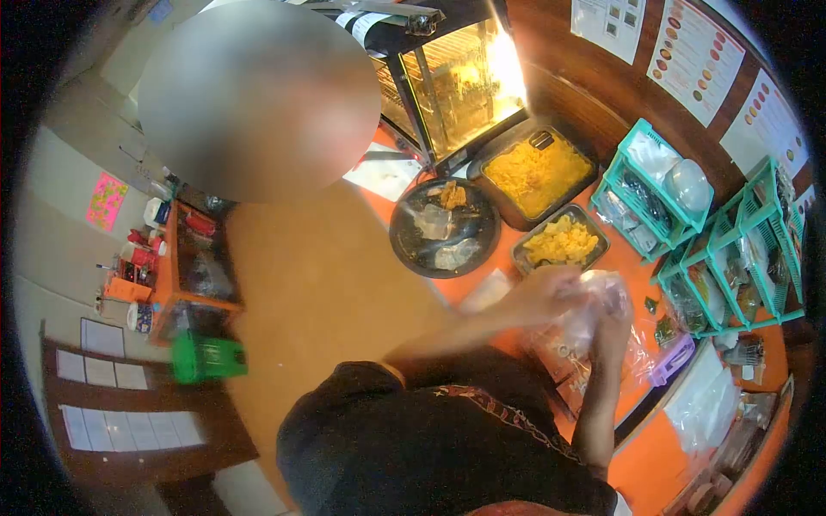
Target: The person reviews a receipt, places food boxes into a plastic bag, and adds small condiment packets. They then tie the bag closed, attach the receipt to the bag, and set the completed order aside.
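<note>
A black shirt lies nearest; left fingers and right fingers grasp a clear, crumpled plastic bag.

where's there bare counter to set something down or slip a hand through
The best patch of orange counter seems to lie between the right forearm and clear bags. A narrower strip separates the small food tray from the teal baskets. Crowded: around the left and right hands, over clear plastic.
</note>
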A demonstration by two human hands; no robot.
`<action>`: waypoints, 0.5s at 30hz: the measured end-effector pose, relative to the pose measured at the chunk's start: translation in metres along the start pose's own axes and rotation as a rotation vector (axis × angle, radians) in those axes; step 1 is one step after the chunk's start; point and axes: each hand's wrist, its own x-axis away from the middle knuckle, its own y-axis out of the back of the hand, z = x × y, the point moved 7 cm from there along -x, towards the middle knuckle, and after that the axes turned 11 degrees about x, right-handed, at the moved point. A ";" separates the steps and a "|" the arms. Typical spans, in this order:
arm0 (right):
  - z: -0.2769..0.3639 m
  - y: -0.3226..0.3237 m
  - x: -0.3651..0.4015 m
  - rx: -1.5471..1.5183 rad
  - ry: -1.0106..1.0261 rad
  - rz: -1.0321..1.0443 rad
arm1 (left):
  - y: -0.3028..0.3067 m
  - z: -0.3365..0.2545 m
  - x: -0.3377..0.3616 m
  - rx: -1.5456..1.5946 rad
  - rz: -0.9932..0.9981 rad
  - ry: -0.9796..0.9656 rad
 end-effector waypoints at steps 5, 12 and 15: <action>0.009 0.004 -0.010 0.082 0.001 -0.052 | 0.021 0.014 -0.001 0.120 -0.120 -0.013; 0.001 0.042 -0.014 -0.064 0.055 -0.221 | 0.047 0.010 -0.001 0.508 -0.389 0.183; -0.002 0.063 -0.017 -0.105 0.078 -0.314 | 0.060 0.031 0.000 0.569 -0.509 0.139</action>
